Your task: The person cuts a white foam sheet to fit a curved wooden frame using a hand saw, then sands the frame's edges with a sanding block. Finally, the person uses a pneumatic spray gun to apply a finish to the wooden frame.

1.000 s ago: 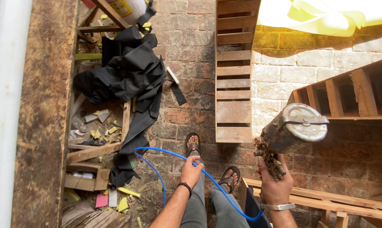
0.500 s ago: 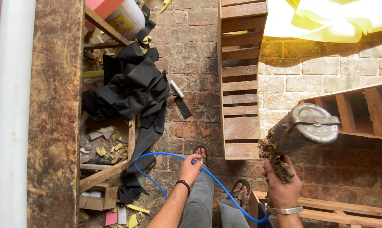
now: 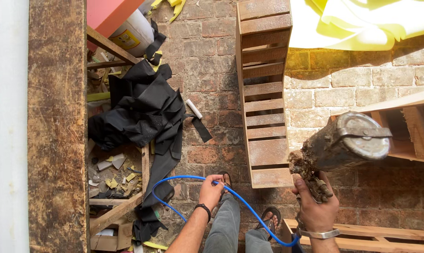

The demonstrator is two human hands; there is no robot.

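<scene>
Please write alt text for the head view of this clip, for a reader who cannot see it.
Seen from above, the right hand holds a grimy spray gun with a metal cup, while the left hand holds its blue hose. Below lie brick paving, a slatted wooden frame and crumpled black fabric.

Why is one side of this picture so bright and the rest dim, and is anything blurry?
Head view: hard sunlight hits the yellow sheet and the bricks below it, washing the sheet nearly white, while the black cloth lies in shade. The metal canister in the right hand catches a glint on its lid. The left hand on the blue hose looks sharp; straight planks bow slightly near the edges.
</scene>
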